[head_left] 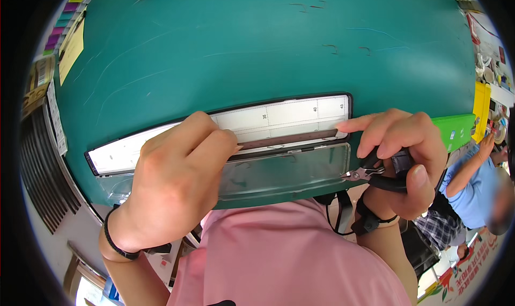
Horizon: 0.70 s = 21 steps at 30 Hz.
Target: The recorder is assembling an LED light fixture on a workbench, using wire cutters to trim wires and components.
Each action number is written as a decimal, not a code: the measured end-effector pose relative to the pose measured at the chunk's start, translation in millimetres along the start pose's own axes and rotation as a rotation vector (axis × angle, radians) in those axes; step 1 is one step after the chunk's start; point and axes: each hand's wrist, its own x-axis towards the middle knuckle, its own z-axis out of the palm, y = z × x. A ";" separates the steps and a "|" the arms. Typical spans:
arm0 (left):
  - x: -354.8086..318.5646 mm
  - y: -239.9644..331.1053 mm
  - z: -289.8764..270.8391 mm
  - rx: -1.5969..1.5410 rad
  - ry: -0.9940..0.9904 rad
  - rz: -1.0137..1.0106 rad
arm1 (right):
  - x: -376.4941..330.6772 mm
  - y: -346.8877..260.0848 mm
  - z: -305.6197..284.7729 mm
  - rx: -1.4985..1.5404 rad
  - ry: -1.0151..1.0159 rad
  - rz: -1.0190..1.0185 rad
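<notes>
A long, narrow black case (pixel 296 99) lies across the table in front of me, its clear lid (pixel 284 173) folded open toward my body. Inside is a white ruled sheet (pixel 292 114), and a dark brown strip (pixel 289 139) runs along the near side. My left hand (pixel 179 172) is closed over the middle of the case, fingertips pinched by the strip's left part; whatever they grip is too small to make out. In my right hand (pixel 405 150) are small cutting pliers (pixel 370 172) with black handles, jaws pointing left over the lid. That hand's index fingertip touches the strip's right end.
The green tabletop (pixel 257 43) has several thin lines and bits of wire lying on it. A bright green flat item (pixel 455 134) lies to the right of my right hand. A yellow paper (pixel 73 51) is at the far left. Another person in blue (pixel 466 185) sits at the right.
</notes>
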 end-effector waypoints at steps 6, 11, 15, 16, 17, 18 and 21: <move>0.2 -0.8 3.4 0.004 0.056 0.049 | 0.1 -3.7 2.2 -0.020 0.035 0.052; 1.1 2.4 0.5 0.002 0.026 0.014 | 1.4 -4.4 1.9 -0.005 0.038 0.038; 0.6 3.3 0.2 0.002 0.033 0.007 | 1.6 -4.8 2.8 -0.009 0.040 0.046; 0.7 3.2 0.3 -0.002 0.032 0.008 | 1.5 -4.3 3.2 -0.004 0.043 0.043; 0.8 3.0 0.4 -0.006 0.031 0.009 | 1.5 -3.9 3.2 0.001 0.046 0.041; 0.6 2.8 0.3 -0.007 0.032 0.009 | 1.5 -3.8 3.1 0.000 0.045 0.040; 0.4 2.8 -0.1 0.003 0.029 0.012 | 2.0 -4.1 3.3 -0.006 0.038 0.037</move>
